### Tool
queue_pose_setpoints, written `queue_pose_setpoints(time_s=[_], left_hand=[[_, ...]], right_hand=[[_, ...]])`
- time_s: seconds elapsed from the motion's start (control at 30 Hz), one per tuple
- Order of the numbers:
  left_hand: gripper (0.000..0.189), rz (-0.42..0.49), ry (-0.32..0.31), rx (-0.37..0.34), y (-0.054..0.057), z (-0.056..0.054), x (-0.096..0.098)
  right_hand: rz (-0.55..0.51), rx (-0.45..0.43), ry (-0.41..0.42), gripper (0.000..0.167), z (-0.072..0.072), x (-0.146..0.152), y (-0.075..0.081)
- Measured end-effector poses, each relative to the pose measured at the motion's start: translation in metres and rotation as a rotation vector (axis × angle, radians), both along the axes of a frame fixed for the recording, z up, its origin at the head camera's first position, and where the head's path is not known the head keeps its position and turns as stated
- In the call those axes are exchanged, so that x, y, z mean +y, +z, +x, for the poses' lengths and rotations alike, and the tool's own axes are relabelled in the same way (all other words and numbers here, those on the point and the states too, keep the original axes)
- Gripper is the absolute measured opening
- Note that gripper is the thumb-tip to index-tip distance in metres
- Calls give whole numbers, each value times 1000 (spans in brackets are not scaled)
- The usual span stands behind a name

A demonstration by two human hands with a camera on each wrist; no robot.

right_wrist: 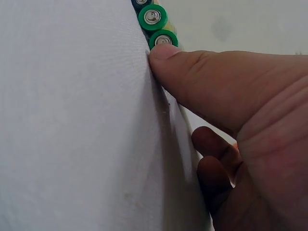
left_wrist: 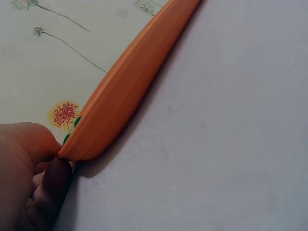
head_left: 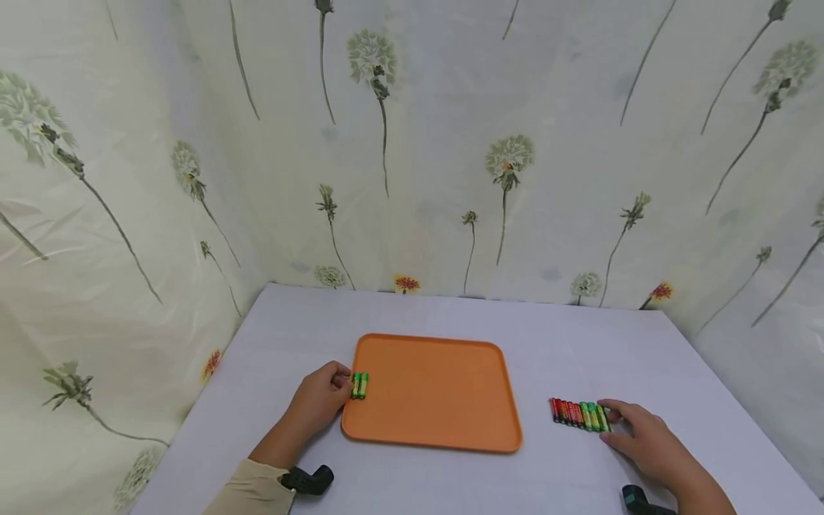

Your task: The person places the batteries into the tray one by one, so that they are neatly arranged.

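Observation:
An orange tray (head_left: 438, 393) lies on the white-covered table, with two green batteries (head_left: 360, 385) side by side at its left edge. My left hand (head_left: 318, 395) pinches the tray's left rim beside them; in the left wrist view, thumb and forefinger meet at that rim. To the right of the tray is a row of batteries, red ones (head_left: 566, 412) on the left and green ones (head_left: 589, 416) on the right. My right hand (head_left: 646, 438) holds the endmost green battery (head_left: 603, 418) between thumb and forefinger. The right wrist view shows the thumb against its end (right_wrist: 162, 39).
A white cloth (head_left: 547, 486) covers the table. Curtains (head_left: 438, 143) printed with dandelions hang behind it and along the sides. Black wrist devices (head_left: 312, 480) sit at both wrists.

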State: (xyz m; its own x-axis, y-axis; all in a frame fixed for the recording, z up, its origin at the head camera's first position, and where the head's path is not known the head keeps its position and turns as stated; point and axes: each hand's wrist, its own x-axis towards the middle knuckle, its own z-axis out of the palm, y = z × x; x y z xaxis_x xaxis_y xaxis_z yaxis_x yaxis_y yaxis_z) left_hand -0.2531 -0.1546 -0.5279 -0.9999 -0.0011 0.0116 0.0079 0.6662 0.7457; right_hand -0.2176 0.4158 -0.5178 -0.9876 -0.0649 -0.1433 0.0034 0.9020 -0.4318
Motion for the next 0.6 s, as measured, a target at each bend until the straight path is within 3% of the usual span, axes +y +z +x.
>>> queue_pose_setpoints(time_s=[0.33,0.6], left_hand=[[19,-7,6,-6,1,1,-1],[21,3,6,-19,3,2,1]], right_hand=[[-34,13,-26,72,1,0,1],[-68,-35,-107,75,0,-3,5]])
